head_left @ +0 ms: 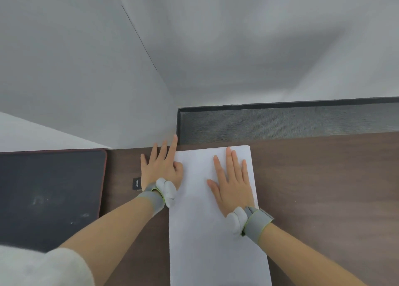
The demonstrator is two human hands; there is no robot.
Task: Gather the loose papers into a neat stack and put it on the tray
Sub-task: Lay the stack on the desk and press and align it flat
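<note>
Seen from above, looking down at a dark brown wood-grain desk (323,177) set against pale grey walls.

At far left, a black mat (49,195) with a thin reddish border, lying flat on the desk, its surface faintly smudged. Just right of it, a small black tag (136,183) with white lettering too small to read.

Next, the left hand (160,169), palm down, fingers spread and straight, gripping nothing. Most of the hand resting on the bare desk along the left edge of the paper, thumb overlapping that edge. A grey wrist strap with a white padded piece around the wrist; a pale fuzzy sleeve at the bottom left corner.

At centre, the stack of papers (207,231): plain white, blank, lying flat on the desk, long side running away from the viewer. Edges lined up closely, with only a slight offset of sheets visible at the far right corner. Near end cut off by the bottom of the picture. No tray in view.

On the right part of the stack, the right hand (234,184), flat, fingers extended and slightly apart, pressing on the top sheet, grasping nothing. Same grey strap and white pad at the wrist.

Behind the desk at right, a dark ribbed strip (280,121) along the wall base.
</note>
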